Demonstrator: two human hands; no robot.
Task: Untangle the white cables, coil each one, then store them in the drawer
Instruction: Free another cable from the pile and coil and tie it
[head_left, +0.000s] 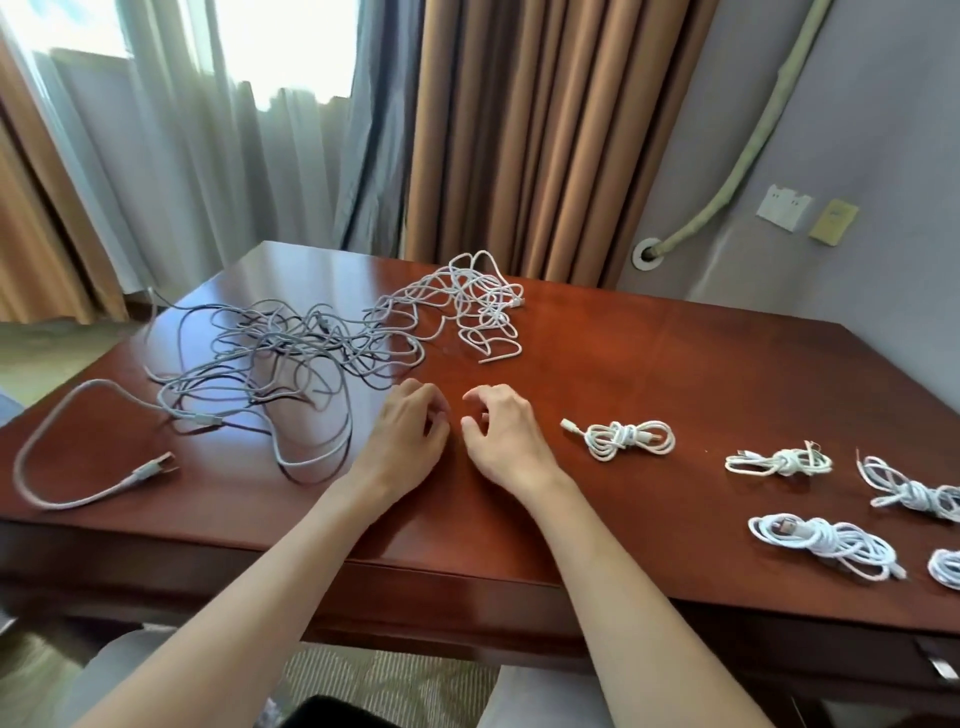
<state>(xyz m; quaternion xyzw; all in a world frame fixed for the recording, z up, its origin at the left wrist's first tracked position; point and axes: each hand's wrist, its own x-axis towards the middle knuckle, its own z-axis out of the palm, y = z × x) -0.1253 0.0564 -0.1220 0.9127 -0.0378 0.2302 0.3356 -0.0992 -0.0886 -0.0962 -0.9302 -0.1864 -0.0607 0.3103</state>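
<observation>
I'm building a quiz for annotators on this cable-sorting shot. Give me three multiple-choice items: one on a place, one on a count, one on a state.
1. Where do the coiled bundles lie on the table?
A. right side
B. far left corner
C. under the tangle

2. How many coiled bundles show?
A. two
B. five
C. nine

3. What are the hands doing?
A. both pulling a cable
B. left hand and right hand loosely curled, holding nothing
C. closing a drawer

Key: 1 A, they sit right of the hands; 2 B, counting one cut by the edge; 3 B, no cable in either; the tangle lies untouched.
</observation>
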